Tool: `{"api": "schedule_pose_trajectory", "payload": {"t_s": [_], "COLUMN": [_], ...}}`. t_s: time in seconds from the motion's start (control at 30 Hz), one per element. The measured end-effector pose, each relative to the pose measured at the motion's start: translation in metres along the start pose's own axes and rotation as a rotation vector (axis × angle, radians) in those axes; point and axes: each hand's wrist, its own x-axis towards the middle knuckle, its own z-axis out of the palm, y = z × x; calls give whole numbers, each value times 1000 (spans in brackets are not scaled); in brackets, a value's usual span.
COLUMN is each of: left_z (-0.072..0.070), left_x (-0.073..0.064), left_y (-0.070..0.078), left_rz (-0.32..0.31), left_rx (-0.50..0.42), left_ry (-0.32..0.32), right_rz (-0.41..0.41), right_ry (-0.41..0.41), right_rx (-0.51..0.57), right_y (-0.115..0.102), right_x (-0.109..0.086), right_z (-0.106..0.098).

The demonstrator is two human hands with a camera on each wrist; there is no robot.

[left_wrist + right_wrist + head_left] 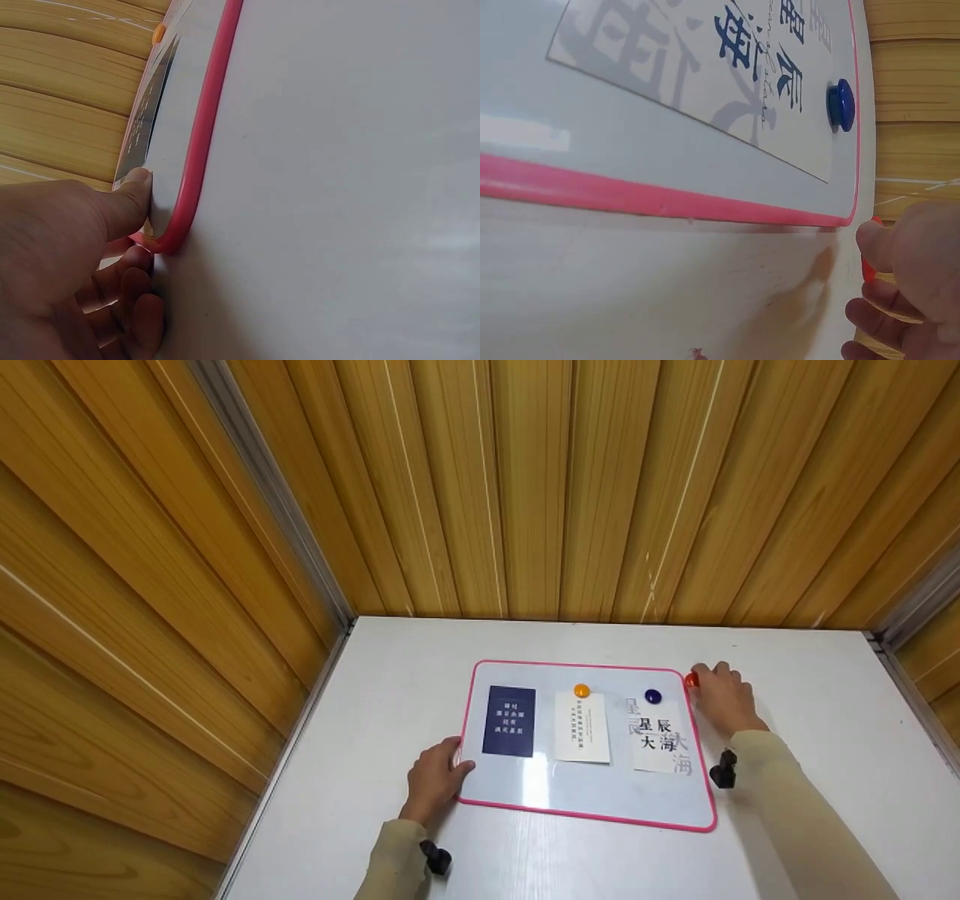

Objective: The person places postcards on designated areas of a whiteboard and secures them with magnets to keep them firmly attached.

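Observation:
A small whiteboard (585,795) with a pink rim lies on the white table. My left hand (435,780) grips its left edge, the thumb on the face and the other fingers at the rim. By the top right corner, my right hand (724,697) pinches a round red magnet (691,680), partly hidden by the fingers. On the board are a dark blue card (511,739), a white card with small print (596,735) and a white card with large characters (652,761). An orange magnet (581,690) sits at the middle card's top edge, a blue magnet (843,105) at the right card's.
The white table (360,705) runs back to a wood-panelled wall (525,495). A second panelled wall (135,547) stands on the left, with a metal strip (277,487) in the corner. Small black devices (724,769) are strapped to both wrists.

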Motion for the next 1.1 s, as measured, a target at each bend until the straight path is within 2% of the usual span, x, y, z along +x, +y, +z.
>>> {"api": "schedule_pose_trajectory", "payload": {"t_s": [0.17,0.4,0.87,1.1], "left_z": [0,2,0,1], "left_x": [1,1,1,1], "left_y": [-1,-1,-1,-1], "left_rz": [12,-4,9,16], "left_rx": [9,16,8,14], "left_ry": [0,-8,-11,-11], "right_rz": [-18,-39,-47,-66], "right_ry": [25,41,18,18], "right_rx": [-17,-48,27,30], "right_y": [-7,-23,-53,-68], "right_x": [1,4,10,16], "right_z": [-3,-7,-9,-5]}}
